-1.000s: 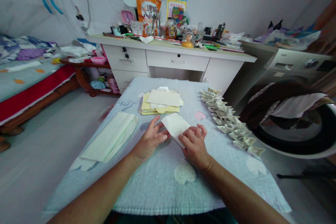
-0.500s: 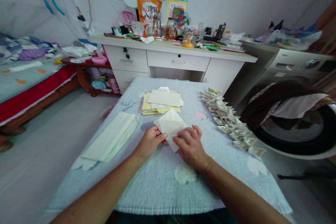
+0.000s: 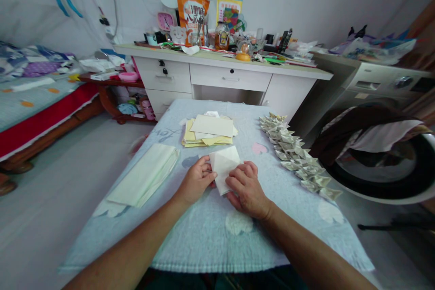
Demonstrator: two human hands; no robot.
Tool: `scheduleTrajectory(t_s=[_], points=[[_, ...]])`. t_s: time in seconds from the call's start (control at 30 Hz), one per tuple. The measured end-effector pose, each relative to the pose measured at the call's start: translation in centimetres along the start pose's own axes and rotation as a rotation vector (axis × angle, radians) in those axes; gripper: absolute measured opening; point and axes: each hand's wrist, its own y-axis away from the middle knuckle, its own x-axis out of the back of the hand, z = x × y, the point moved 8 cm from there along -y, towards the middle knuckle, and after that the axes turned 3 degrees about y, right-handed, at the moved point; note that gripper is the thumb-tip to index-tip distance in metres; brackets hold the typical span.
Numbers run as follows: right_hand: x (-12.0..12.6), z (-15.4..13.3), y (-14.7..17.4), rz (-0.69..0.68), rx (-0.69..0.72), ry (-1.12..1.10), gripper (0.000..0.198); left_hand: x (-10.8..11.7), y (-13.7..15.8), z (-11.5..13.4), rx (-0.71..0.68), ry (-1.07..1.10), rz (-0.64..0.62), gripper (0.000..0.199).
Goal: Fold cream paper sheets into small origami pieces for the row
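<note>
A folded sheet of white paper [image 3: 224,165] is between my two hands, just above the cloth-covered table [image 3: 200,235]. My left hand [image 3: 196,179] pinches its left edge, thumb on top and fingers partly behind. On the right side, my right hand [image 3: 247,188] grips the lower right edge with curled fingers. Beyond the paper lies a pile of yellow and white paper [image 3: 212,129]. To the left of my left hand rests a folded stack of pale paper [image 3: 146,174]. Rows of folded paper pieces [image 3: 295,152] with pointed ends stand along the right side.
Behind the table is a white desk [image 3: 231,77] crowded with jars, a pink clock [image 3: 166,21] and an orange snack bag [image 3: 192,9]. A washing machine [image 3: 377,86] with clothes in its open door stands at right. A bed [image 3: 41,95] is at left.
The paper has turned between my hands, its pointed top giving way to a flatter, slanted upper edge. Both hands keep their hold in nearly the same place.
</note>
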Motion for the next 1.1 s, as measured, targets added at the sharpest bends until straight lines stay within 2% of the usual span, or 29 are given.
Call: scheduleTrajectory(t_s=[0.1,0.33,0.5,0.63,0.67,0.73,0.77,0.83,0.87,0.93,1.03,1.1], points=[[-0.6,-0.1,-0.1,-0.067,0.013,0.004,0.010,0.0,0.1,0.1,-0.025,-0.101,-0.002,0.046],[-2.0,-0.1,-0.3,-0.219,0.007,-0.005,0.007,0.7,0.7,2.2,-0.180,-0.614,0.096,0.034],[-2.5,-0.5,-0.4,-0.246,0.034,0.009,0.012,0.9,0.5,1.5,-0.150,-0.882,0.108,0.047],[-3.0,-0.5,-0.4,-0.244,0.038,0.026,0.006,1.5,0.8,2.8,-0.350,-0.987,0.259,0.071],[-3.0,-0.4,-0.4,-0.245,0.026,0.021,0.006,1.7,1.0,3.3,-0.404,-0.996,0.293,0.072],[-3.1,-0.1,-0.4,-0.250,-0.002,-0.004,0.004,1.8,1.3,4.1,-0.463,-1.016,0.309,0.062],[-3.1,0.0,-0.3,-0.251,-0.020,-0.022,0.003,1.7,1.3,4.4,-0.471,-1.023,0.286,0.050],[-3.0,0.2,-0.3,-0.251,-0.061,-0.062,0.005,0.9,1.2,4.4,-0.456,-1.051,0.129,0.032],[-3.0,0.3,-0.3,-0.251,-0.082,-0.081,0.006,0.5,1.2,4.2,-0.446,-1.057,0.045,0.031],[-2.8,0.6,-0.3,-0.258,-0.116,-0.115,0.006,0.1,1.3,4.0,-0.428,-1.060,-0.044,0.032],[-2.6,1.1,-0.3,-0.281,-0.168,-0.162,0.008,-0.1,1.3,3.4,-0.386,-1.077,-0.127,0.030],[-2.3,1.5,-0.4,-0.304,-0.215,-0.203,0.012,-0.2,1.2,2.9,-0.363,-1.082,-0.174,0.020]])
